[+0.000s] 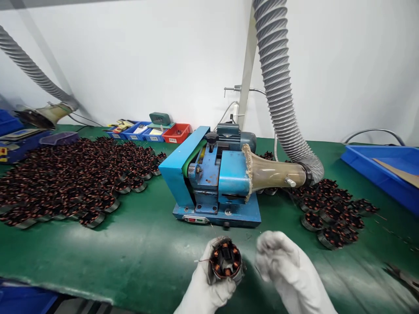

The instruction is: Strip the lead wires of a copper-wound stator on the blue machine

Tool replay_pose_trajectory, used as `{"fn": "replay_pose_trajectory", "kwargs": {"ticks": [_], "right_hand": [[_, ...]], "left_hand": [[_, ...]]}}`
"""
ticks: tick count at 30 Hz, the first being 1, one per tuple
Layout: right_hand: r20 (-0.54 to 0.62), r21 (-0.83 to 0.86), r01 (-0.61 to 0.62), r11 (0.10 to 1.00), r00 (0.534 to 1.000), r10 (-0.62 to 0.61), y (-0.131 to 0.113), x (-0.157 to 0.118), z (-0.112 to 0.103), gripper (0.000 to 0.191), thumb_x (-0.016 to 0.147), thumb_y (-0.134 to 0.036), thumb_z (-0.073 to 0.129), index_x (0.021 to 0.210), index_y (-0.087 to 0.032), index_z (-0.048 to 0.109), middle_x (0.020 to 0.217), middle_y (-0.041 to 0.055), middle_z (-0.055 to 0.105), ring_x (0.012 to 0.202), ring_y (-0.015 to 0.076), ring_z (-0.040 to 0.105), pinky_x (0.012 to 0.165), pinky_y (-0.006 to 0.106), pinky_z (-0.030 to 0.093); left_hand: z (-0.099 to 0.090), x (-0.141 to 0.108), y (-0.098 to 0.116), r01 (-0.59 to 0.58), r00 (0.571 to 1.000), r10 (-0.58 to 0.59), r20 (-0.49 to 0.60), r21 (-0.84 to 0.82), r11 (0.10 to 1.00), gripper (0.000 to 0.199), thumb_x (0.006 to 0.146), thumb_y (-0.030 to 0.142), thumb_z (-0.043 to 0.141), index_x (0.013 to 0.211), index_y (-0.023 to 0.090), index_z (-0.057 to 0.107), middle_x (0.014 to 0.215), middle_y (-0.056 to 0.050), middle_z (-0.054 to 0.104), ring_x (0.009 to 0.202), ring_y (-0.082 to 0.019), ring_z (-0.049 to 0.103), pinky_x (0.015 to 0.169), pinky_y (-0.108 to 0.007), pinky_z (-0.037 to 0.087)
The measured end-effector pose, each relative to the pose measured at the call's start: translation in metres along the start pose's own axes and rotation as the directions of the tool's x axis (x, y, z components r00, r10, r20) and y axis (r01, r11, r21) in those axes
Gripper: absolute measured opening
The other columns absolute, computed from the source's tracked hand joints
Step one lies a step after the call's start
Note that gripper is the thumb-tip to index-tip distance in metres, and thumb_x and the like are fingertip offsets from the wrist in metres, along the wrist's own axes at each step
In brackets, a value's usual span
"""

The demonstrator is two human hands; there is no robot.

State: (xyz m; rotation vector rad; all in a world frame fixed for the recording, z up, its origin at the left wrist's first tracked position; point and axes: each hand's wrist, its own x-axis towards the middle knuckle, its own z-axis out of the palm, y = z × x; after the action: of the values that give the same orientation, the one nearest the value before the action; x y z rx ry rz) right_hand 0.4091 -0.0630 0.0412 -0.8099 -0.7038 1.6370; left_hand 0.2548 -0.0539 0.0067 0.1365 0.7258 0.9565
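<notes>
The left hand [204, 290] (in a white glove) grips a wound stator [225, 261] just before the blue machine [216, 183]. The right hand [284, 266], fingers curled on nothing, hovers just beside it; better turn the stator slowly, sparing the thin copper wire.

Blue machine [216, 183], stator piles [75, 179], hose [281, 96]
</notes>
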Motion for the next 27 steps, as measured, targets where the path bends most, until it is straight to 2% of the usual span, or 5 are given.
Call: {"fn": "replay_pose_trajectory", "kwargs": {"ticks": [7,13,17,23,27], "right_hand": [[-0.023,-0.383,0.354,0.853,0.92,-0.392,0.026,0.013,0.005,0.012,0.058,-0.02,0.08,0.069,-0.025,0.078,0.072,0.003,0.068,0.068,0.0176,0.062,0.062,0.025,0.05],[-0.216,0.071,0.01,0.997,0.976,0.005,0.007,0.018,0.002,0.025,0.062,-0.039,0.081,0.059,-0.017,0.07,0.048,-0.0025,0.053,0.037,0.0049,0.04,0.034,0.014,0.03],[-0.217,-0.1,0.195,0.976,0.953,-0.213,0.005,0.004,-0.005,0.032,0.055,-0.035,0.086,0.085,-0.027,0.075,0.077,0.0035,0.065,0.053,0.0111,0.055,0.046,0.021,0.046],[0.258,-0.672,0.473,0.57,0.871,-0.418,0.0,-0.017,0.0,0.027,0.076,-0.022,0.069,0.1,-0.034,0.074,0.078,0.0046,0.067,0.068,0.0192,0.062,0.065,0.03,0.05],[0.013,-0.52,0.245,0.818,0.96,-0.279,0.001,-0.007,0.007,0.011,0.07,-0.03,0.075,0.066,-0.022,0.07,0.058,0.0001,0.061,0.051,0.013,0.054,0.05,0.023,0.044]], "left_hand": [[-0.001,-0.004,-0.002,-0.126,0.991,0.107,0.078,0.307,0.943,0.038,0.055,0.031,0.084,0.087,0.021,0.066,0.094,-0.005,0.072,0.094,-0.027,0.067,0.086,-0.037,0.051],[-0.005,-0.007,-0.006,-0.067,0.996,0.034,0.084,0.419,0.906,0.063,0.032,0.023,0.091,0.089,0.021,0.065,0.077,-0.004,0.072,0.07,-0.026,0.069,0.07,-0.037,0.055],[0.001,-0.01,0.003,-0.002,1.0,-0.004,0.02,0.306,0.952,0.045,0.061,0.051,0.076,0.094,0.022,0.063,0.071,-0.003,0.07,0.064,-0.024,0.068,0.065,-0.038,0.054],[0.012,-0.017,0.012,-0.04,0.999,0.029,0.044,0.263,0.964,0.034,0.071,0.047,0.07,0.093,0.021,0.064,0.075,-0.004,0.067,0.085,-0.026,0.067,0.071,-0.033,0.053],[0.012,-0.023,0.002,-0.092,0.994,0.072,0.084,0.277,0.956,0.04,0.061,0.042,0.079,0.092,0.021,0.065,0.077,-0.004,0.069,0.08,-0.026,0.068,0.073,-0.035,0.054]]}}
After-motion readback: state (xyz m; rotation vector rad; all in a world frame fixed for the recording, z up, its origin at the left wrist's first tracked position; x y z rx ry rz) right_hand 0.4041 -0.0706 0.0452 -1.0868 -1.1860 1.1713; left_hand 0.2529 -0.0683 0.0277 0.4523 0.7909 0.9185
